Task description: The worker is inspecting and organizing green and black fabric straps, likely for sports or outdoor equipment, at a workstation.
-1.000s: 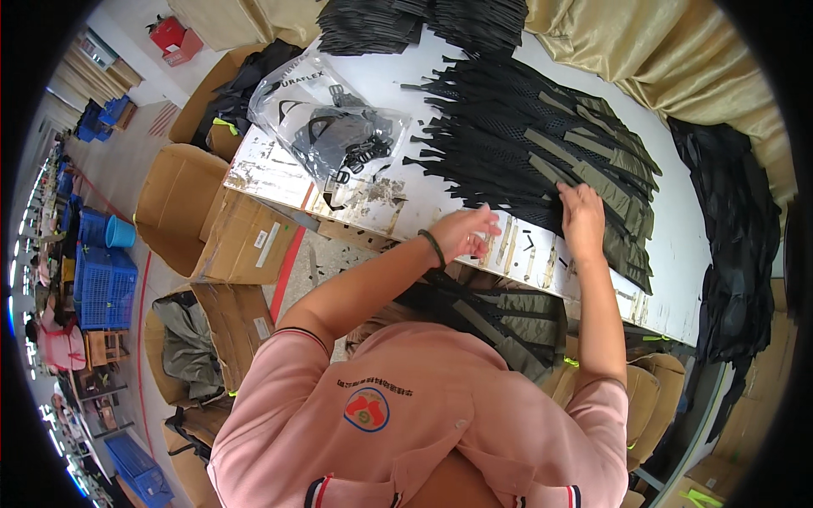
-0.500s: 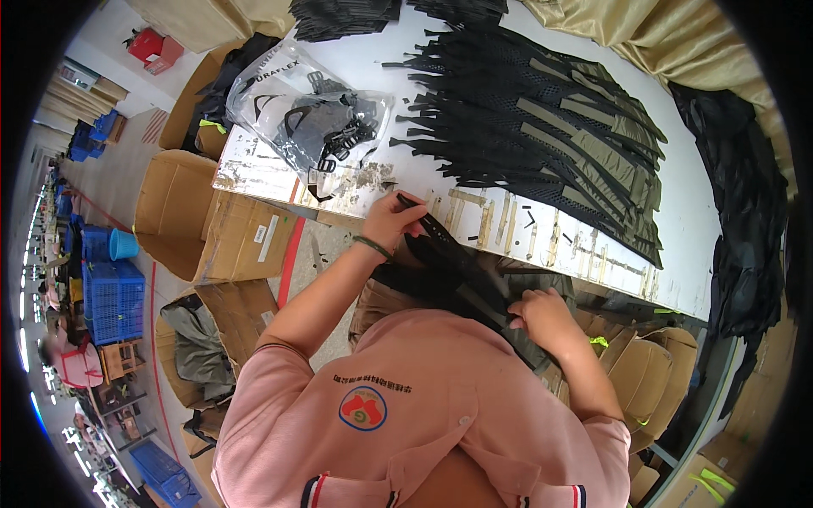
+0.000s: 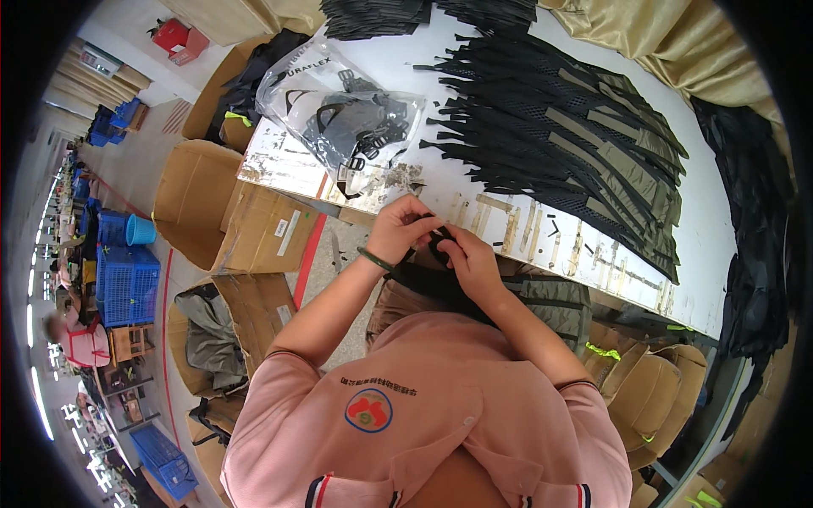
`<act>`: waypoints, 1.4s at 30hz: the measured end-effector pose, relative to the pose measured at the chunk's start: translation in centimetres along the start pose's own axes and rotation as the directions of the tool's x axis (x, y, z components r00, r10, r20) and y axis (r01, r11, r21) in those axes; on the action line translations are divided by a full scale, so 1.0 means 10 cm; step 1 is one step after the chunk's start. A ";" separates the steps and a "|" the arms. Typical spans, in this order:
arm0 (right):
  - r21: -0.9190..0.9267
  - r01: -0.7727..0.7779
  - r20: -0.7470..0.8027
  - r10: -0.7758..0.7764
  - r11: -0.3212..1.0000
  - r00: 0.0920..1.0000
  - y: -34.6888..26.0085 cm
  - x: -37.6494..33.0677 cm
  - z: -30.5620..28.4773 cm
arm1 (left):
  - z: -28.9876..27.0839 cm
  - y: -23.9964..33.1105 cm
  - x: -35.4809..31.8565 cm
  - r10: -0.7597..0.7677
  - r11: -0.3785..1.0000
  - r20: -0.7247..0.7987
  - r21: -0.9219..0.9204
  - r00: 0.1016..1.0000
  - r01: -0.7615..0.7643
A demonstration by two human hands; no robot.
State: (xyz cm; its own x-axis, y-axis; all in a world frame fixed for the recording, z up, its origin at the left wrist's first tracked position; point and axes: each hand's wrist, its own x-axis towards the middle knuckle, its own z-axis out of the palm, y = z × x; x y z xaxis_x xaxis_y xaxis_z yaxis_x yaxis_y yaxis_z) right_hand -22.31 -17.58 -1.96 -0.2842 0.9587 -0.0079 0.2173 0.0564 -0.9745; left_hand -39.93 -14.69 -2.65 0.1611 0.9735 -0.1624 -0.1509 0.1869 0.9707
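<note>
My left hand and my right hand meet just below the front edge of the white table. Both pinch a small black strap piece between their fingertips. A green band sits on my left wrist. Under my hands, on my lap, lies an olive and black fabric piece. On the table above, a wide row of black and olive straps is laid out side by side.
A clear plastic bag of black buckles lies at the table's left end. Open cardboard boxes stand on the floor to my left, and blue crates farther left. Black fabric hangs at the right, and tan cloth at the top.
My right hand left the straps on the table and came down to my lap, then up to meet my left hand. Both hands now close on the small black strap piece.
</note>
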 end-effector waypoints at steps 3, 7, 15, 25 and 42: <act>-0.099 0.182 -0.075 -0.189 0.978 0.979 0.13 0.11 0.08 | -0.04 0.10 0.24 0.005 1.000 0.122 0.006 0.992 -0.006; -0.156 0.147 -0.021 -0.152 0.977 0.988 0.13 0.14 0.06 | -0.49 0.13 1.01 0.523 0.659 -0.218 0.716 0.824 -0.229; -0.142 0.167 0.040 -0.163 0.976 0.986 -0.01 0.03 -0.04 | -0.70 0.05 1.31 0.423 0.079 -0.115 0.993 0.899 0.090; 0.242 -0.254 0.051 0.249 0.936 0.967 0.09 0.16 -0.23 | -0.50 0.09 0.76 0.407 0.542 -0.069 0.821 0.911 -0.180; 0.643 -0.375 0.319 0.212 0.668 0.924 -0.05 0.09 -0.57 | 0.18 -0.01 0.10 -0.162 0.645 0.521 -0.587 0.838 0.489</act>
State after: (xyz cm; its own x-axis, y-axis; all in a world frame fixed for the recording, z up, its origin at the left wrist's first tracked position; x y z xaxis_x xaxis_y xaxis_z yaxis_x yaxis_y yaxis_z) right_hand -17.36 -15.12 -0.24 -0.5149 0.8085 -0.2851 -0.3486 -0.5012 -0.7920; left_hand -38.01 -13.97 -2.58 0.6672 0.7173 -0.2009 -0.5912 0.6740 0.4430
